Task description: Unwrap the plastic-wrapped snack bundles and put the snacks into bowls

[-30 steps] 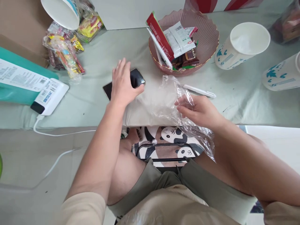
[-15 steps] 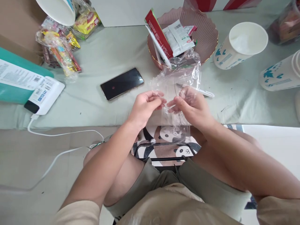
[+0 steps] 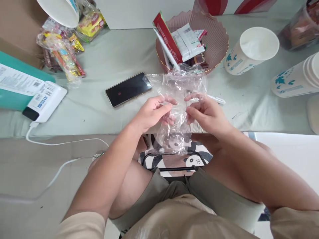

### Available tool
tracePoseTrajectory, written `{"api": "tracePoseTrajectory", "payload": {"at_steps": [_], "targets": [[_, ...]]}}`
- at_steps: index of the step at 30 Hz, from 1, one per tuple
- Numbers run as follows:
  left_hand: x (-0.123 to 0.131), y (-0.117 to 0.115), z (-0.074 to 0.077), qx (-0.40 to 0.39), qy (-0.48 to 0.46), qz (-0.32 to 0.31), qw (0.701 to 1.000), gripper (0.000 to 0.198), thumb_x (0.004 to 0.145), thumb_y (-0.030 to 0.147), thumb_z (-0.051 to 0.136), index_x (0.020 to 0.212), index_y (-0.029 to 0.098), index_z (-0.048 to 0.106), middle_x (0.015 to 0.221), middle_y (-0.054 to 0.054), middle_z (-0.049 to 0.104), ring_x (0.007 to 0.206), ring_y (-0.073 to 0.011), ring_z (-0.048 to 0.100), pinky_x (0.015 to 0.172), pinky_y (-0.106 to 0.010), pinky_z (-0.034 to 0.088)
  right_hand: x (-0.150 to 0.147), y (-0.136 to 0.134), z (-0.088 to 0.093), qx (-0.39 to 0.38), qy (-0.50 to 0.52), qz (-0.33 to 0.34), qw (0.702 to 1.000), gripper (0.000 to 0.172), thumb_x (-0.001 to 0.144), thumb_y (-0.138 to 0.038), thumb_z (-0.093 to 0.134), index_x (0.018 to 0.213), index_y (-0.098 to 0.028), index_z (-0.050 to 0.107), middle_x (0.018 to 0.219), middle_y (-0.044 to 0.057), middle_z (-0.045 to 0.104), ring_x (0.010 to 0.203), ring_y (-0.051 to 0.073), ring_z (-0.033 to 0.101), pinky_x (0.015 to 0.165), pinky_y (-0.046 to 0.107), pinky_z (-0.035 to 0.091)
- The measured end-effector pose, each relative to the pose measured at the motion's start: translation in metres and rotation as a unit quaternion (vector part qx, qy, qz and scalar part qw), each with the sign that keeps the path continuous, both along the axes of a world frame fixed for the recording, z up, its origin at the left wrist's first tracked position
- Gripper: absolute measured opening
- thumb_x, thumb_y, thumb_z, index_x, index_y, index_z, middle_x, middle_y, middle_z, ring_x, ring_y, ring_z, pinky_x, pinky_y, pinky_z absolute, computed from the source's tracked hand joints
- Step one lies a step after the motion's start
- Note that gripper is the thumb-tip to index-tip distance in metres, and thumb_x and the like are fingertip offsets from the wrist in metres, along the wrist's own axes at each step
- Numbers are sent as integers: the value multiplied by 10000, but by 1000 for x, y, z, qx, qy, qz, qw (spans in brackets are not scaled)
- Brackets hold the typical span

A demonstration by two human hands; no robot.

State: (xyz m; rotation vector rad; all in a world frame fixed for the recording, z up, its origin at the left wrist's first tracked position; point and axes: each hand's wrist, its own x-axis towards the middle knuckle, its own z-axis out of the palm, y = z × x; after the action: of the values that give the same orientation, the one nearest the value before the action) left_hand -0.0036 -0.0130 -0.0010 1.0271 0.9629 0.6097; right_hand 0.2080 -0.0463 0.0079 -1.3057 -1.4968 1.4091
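A clear plastic bag [image 3: 178, 84] hangs between both hands above the table's front edge. My left hand [image 3: 152, 111] pinches the bag's left side with thumb and fingers curled. My right hand [image 3: 206, 113] grips its right side the same way. The bag's lower part droops over the edge toward my knees. A black phone [image 3: 128, 89] lies screen up just left of my left hand. Behind the bag stands a pink ribbed bowl [image 3: 216, 36] filled with snack packets.
A white pen [image 3: 216, 98] lies by my right hand. Two paper cups [image 3: 250, 49] [image 3: 296, 78] lie on the right. Snack bags [image 3: 62, 49], a white power bank [image 3: 45, 103] with its cable and a teal box [image 3: 15, 83] sit at the left.
My left hand left the phone and came to the bag. Both hands now hold the bag, which has been raised and spread wider in front of the bowl.
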Motion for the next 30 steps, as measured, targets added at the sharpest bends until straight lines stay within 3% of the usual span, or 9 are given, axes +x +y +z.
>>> {"api": "tracePoseTrajectory", "payload": {"at_steps": [2, 6, 9, 14, 17, 20, 22, 26, 30], "targets": [[-4, 2, 0, 25, -22, -21, 999, 278, 830, 312, 797, 1067, 204, 699, 632, 39, 669, 546, -106, 636, 514, -197, 483, 4, 2, -1, 12, 15, -19, 1000, 239, 947, -350, 664, 1115, -230, 544, 592, -80, 604, 534, 121, 630, 575, 274, 543], [3, -1, -2, -13, -109, 19, 994, 370, 722, 458, 901, 891, 205, 690, 1007, -34, 762, 861, -145, 726, 728, -233, 588, 5, 3, -3, 22, 53, -29, 998, 314, 939, -513, 694, 990, -236, 555, 622, -66, 598, 550, 115, 639, 563, 267, 548], [14, -5, -4, -66, -116, 46, 990, 423, 737, 515, 884, 807, 206, 603, 829, -20, 725, 655, -134, 682, 542, -232, 519, 2, 2, -3, 34, 44, -38, 998, 367, 930, -573, 701, 944, -239, 551, 602, -73, 566, 519, 99, 611, 512, 244, 507], [16, -3, -8, -49, -73, 101, 991, 447, 774, 537, 863, 750, 211, 559, 521, 83, 446, 374, -30, 322, 371, -183, 207, 2, 1, -6, 26, 6, -87, 996, 331, 957, -559, 674, 989, -252, 555, 490, -106, 446, 367, 79, 420, 367, 226, 313], [17, 4, -12, -38, -64, 127, 989, 425, 832, 533, 804, 710, 211, 556, 486, 84, 347, 388, -46, 309, 388, -193, 266, 2, 2, -7, 21, -4, -106, 994, 367, 945, -606, 672, 1004, -260, 565, 513, -95, 427, 381, 86, 416, 373, 239, 321], [21, 12, -16, -45, -110, 171, 978, 323, 866, 466, 714, 725, 216, 566, 587, 26, 508, 520, -106, 525, 499, -241, 466, 2, 6, -12, 11, 12, -143, 990, 448, 915, -695, 657, 1015, -266, 573, 547, -86, 422, 387, 83, 391, 378, 251, 324], [24, 15, -17, -60, -164, 134, 975, 177, 773, 344, 751, 822, 218, 637, 769, -9, 660, 726, -159, 673, 656, -291, 570, 2, 9, -18, 8, 22, -170, 985, 499, 888, -746, 649, 1015, -268, 579, 561, -80, 430, 386, 79, 372, 381, 256, 308], [26, 14, -16, -65, -208, -49, 975, 469, 623, 209, 879, 1056, 237, 702, 1057, -48, 758, 1073, -263, 738, 931, -371, 596, 1, 16, -29, 16, 9, -190, 982, 544, 869, -799, 622, 1002, -274, 575, 527, -74, 444, 380, 91, 364, 392, 269, 283], [26, 10, -14, -39, -168, -61, 983, 495, 643, 272, 941, 1073, 226, 701, 996, -52, 779, 981, -254, 766, 874, -356, 608, -5, 18, -29, 40, 5, -149, 988, 553, 868, -817, 609, 984, -278, 566, 504, -66, 451, 384, 109, 399, 397, 281, 299]]}}
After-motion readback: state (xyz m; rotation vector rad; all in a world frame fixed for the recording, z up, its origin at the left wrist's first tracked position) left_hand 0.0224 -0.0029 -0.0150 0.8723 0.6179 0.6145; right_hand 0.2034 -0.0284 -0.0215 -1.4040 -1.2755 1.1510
